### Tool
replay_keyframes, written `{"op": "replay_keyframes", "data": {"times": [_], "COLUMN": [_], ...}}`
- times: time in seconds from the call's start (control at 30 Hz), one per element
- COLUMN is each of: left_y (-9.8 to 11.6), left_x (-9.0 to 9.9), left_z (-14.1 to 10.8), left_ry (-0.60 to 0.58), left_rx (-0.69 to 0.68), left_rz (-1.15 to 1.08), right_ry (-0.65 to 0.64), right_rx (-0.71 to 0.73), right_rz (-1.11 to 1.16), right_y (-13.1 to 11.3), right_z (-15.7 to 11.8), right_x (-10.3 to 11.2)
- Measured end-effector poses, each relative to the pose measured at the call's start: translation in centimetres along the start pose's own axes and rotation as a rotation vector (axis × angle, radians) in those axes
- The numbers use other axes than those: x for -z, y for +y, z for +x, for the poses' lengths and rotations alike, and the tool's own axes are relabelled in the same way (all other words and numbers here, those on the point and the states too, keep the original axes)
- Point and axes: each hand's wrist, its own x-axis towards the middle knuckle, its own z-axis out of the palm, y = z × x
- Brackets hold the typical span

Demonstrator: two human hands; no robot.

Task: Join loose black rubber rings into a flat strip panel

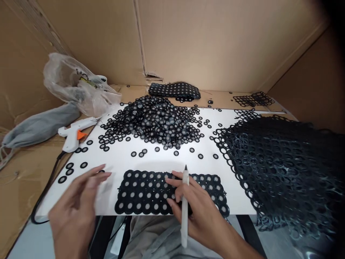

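Observation:
My right hand (194, 201) holds a slim white pen-shaped tool (184, 212) with a dark pointed tip facing away from me. Its fingers spread over a black panel of joined rings (142, 194) with pale round centres, lying at the table's near edge. The hand hides part of the panel's right half. To the left of the panel, my left hand (75, 208) hovers with fingers stretched and apart, slightly blurred. A dark disc (101, 171) shows between its fingertips; whether they touch it I cannot tell. Loose black-rimmed discs (83, 165) lie beyond that hand.
A big heap of black-rimmed discs (156, 122) covers the table's back middle. Black ring-mesh sheets (280, 165) pile up on the right, overhanging the edge. A white glue gun (74, 135), a grey pouch (40, 124) and a clear plastic bag (72, 79) are left. A finished-looking dotted strip (175, 90) lies behind.

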Motion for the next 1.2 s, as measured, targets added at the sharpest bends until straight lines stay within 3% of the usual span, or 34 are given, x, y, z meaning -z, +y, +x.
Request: {"op": "replay_keyframes", "data": {"times": [0.07,0.17,0.3,0.47,0.57,0.63,0.8,1.2], "left_y": [-0.8,-1.5,-1.8,-1.7,-1.9,-2.1,-2.9,-1.3], "left_x": [0.1,0.0,-0.2,-0.4,-0.5,-0.4,-0.1,-0.4], "left_z": [0.1,-0.1,-0.4,0.1,0.4,0.6,1.2,0.7], "left_ry": [-0.169,-0.359,-0.388,-0.378,-0.384,-0.375,-0.354,-0.307], "left_rx": [-0.144,-0.306,-0.319,-0.163,0.009,0.095,0.126,0.217], "left_rz": [0.266,0.387,0.384,0.242,0.092,-0.006,-0.076,-0.067], "right_ry": [0.034,0.024,-0.092,-0.085,-0.116,-0.132,-0.174,-0.180], "right_rx": [-0.032,-0.101,-0.135,-0.075,-0.102,-0.138,-0.255,-0.159], "right_rz": [0.078,0.156,0.158,-0.004,0.048,0.215,0.545,0.393], "right_y": [-0.3,-0.9,-2.3,-4.7,-5.0,-4.3,-1.9,-1.4], "right_z": [0.2,0.7,1.7,3.7,5.2,6.4,8.6,8.4], "right_x": [0.3,1.2,3.4,4.9,3.2,1.2,-2.9,-4.0]}}
